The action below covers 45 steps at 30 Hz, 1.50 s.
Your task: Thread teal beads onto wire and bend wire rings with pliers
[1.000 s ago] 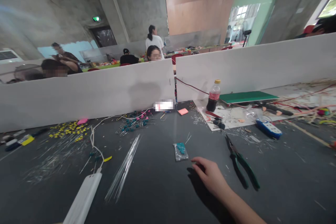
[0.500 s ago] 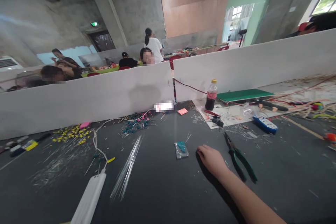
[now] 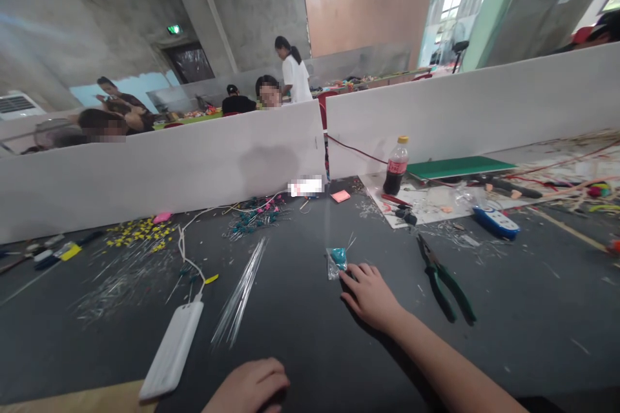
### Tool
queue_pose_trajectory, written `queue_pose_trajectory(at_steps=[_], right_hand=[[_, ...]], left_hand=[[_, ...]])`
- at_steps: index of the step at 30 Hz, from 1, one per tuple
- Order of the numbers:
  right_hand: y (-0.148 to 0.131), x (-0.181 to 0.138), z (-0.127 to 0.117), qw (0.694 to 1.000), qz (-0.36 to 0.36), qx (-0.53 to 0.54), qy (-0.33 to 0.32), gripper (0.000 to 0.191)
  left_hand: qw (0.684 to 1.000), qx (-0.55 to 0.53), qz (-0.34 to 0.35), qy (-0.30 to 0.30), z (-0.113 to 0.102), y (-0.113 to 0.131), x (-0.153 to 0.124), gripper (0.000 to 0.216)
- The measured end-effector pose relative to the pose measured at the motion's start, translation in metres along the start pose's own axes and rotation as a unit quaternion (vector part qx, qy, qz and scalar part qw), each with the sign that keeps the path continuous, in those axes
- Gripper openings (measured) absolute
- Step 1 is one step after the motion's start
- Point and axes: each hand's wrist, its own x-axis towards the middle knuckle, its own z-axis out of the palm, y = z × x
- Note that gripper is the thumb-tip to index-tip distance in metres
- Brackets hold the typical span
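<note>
On the desk (image 3: 300, 316), between near and far edges: clear, shiny packet (image 3: 336, 258), teal inside; right hand (image 3: 375, 297) open, fingertips at its right side; left hand (image 3: 249, 387) toward near edge, can't tell if gripping.

Bare right forearm (image 3: 440, 355), tapering to wrist (image 3: 398, 321); right hand (image 3: 372, 295) bare, slim fingers (image 3: 351, 281); left hand (image 3: 252, 386) bare.

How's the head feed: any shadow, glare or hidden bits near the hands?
Head view: dark shadow beneath the right hand; head view: shine on the packet and silvery strands; head view: pixelated patch at the white partition's foot; head view: bottom edge crops the left hand.
</note>
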Motion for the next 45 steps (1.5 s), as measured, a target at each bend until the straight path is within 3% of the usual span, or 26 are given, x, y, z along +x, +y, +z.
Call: queue_pose_trajectory(at_steps=[7,11,13,17,23,29,36,45], right_hand=[[-0.011,0.000,0.002,1.000,0.001,-0.024,-0.012,0.047],[-0.017,-0.001,0.002,0.999,0.011,-0.033,-0.017,0.049],[-0.021,-0.002,0.004,0.999,0.020,-0.034,-0.021,0.050],[-0.027,-0.002,0.011,0.998,0.038,-0.034,-0.027,0.056],[-0.022,0.005,0.019,0.996,0.080,-0.027,-0.036,0.064],[-0.017,0.008,0.019,0.992,0.118,-0.030,-0.017,0.059],[-0.020,0.004,0.020,0.996,0.081,-0.015,0.014,0.045],[-0.022,0.001,0.023,0.997,0.079,0.005,0.009,0.040]], left_hand=[[0.982,-0.018,-0.181,0.058,-0.009,-0.020,0.040,0.024],[0.962,0.074,-0.245,0.098,-0.003,-0.033,0.051,0.028],[0.937,0.144,-0.305,0.092,-0.003,-0.039,0.051,0.031],[0.871,0.232,-0.432,0.023,-0.012,-0.057,0.052,0.031],[0.859,0.224,-0.460,-0.019,-0.016,-0.078,0.065,0.033],[0.858,0.214,-0.467,-0.010,-0.021,-0.086,0.069,0.033],[0.846,0.181,-0.501,0.032,-0.031,-0.095,0.055,0.027],[0.851,0.131,-0.506,0.050,-0.028,-0.103,0.043,0.030]])
